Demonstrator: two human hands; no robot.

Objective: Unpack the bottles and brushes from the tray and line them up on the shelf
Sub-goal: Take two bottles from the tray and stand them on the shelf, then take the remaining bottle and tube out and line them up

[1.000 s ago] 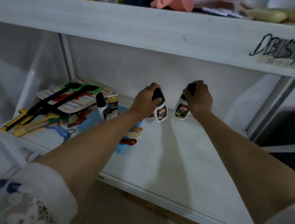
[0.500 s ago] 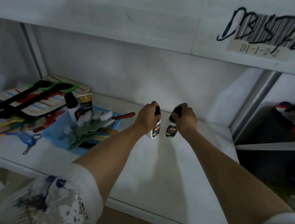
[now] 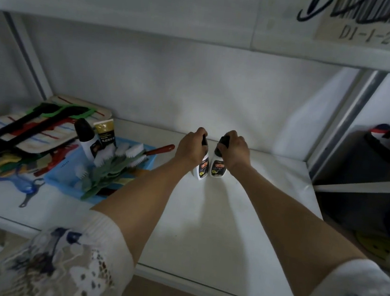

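Note:
My left hand [image 3: 190,148] grips the black cap of a small white bottle [image 3: 201,169], and my right hand [image 3: 234,152] grips the cap of a second white bottle [image 3: 217,170]. Both bottles stand side by side near the back of the white shelf [image 3: 228,225], almost touching. To the left, a blue tray [image 3: 62,177] holds a black-capped white bottle [image 3: 88,141], a gold-labelled tube [image 3: 105,133], white-bristled brushes [image 3: 132,153] and a red-handled brush [image 3: 160,149].
Left of the tray lie striped pads with black, green and red long-handled tools [image 3: 32,125], plus a blue utensil [image 3: 28,186]. A metal upright [image 3: 339,121] bounds the shelf on the right; beyond it sits a dark bag [image 3: 387,171]. An upper shelf board [image 3: 206,9] hangs overhead.
Both hands have lowered the two bottles onto the shelf and drawn them close together. The view has tilted down and shifted right, showing more of the tray.

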